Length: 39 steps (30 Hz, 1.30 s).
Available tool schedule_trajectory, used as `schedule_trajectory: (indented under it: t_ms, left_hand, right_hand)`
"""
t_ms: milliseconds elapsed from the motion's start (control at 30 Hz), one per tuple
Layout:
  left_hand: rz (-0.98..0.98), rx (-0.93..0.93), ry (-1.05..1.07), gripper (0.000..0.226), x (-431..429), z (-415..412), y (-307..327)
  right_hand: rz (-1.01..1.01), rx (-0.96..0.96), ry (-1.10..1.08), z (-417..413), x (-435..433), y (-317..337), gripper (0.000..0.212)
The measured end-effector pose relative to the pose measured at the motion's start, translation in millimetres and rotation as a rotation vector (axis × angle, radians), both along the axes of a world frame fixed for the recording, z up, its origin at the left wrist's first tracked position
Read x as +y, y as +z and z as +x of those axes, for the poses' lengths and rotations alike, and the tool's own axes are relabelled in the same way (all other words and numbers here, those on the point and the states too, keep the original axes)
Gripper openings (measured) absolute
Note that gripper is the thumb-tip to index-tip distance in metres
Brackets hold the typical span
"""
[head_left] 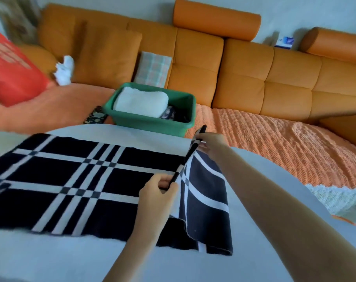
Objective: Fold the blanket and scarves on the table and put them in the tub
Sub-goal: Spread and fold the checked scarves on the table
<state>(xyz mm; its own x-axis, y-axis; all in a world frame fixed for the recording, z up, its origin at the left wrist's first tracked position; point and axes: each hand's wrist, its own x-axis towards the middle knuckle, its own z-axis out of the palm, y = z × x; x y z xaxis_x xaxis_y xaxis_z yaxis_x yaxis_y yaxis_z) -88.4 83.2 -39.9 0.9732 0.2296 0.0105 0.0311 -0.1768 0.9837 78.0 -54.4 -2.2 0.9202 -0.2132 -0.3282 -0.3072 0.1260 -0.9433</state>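
A: What do your hands have?
B: My left hand and right hand both pinch the scarf by its lifted end.
A: Which way does it lie?
B: Long axis runs to 9 o'clock across the counter; the tub sits at 12.

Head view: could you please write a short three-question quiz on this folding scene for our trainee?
1. True or false: the green tub is empty.
2. Which hand pinches the plaid scarf? A left only, B right only, C both.
3. Fill in: the scarf's flat part lies on the ____.
Key: 1 false, a folded white cloth lies inside; 2 C, left hand and right hand; 3 table.
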Motion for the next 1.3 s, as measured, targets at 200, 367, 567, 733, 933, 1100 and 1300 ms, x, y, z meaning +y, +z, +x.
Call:
schedule_trajectory:
  t_ms: [200,367,567,733,933,1100,1300]
  left_hand:
    - [0.058,-0.081,0.238,0.011,130,7,5]
    - [0.073,-0.029,0.351,0.013,210,3,-10]
    - [0.001,-0.039,0.425,0.012,259,3,-18]
    - [-0.055,-0.098,0.585,0.014,306,2,-4]
    - [0.043,-0.107,0.792,0.013,362,3,-26]
    - [0.129,0.042,0.792,0.012,392,4,-68]
    - [0.173,0.06,0.798,0.006,406,4,-82]
  right_hand:
    - [-0.001,-0.084,0.172,25,143,-2,0.015]
    - [-0.09,-0.096,0.264,35,236,-25,0.02]
    - [-0.172,-0.113,0.312,48,302,-36,0.021]
    - [-0.11,-0.231,0.397,55,364,-16,0.022]
    - [-0.226,-0.207,0.523,56,443,-40,0.016]
    - [-0.495,-0.183,0.623,48,469,-98,0.016]
    - [-0.514,-0.242,0.628,43,470,-98,0.026]
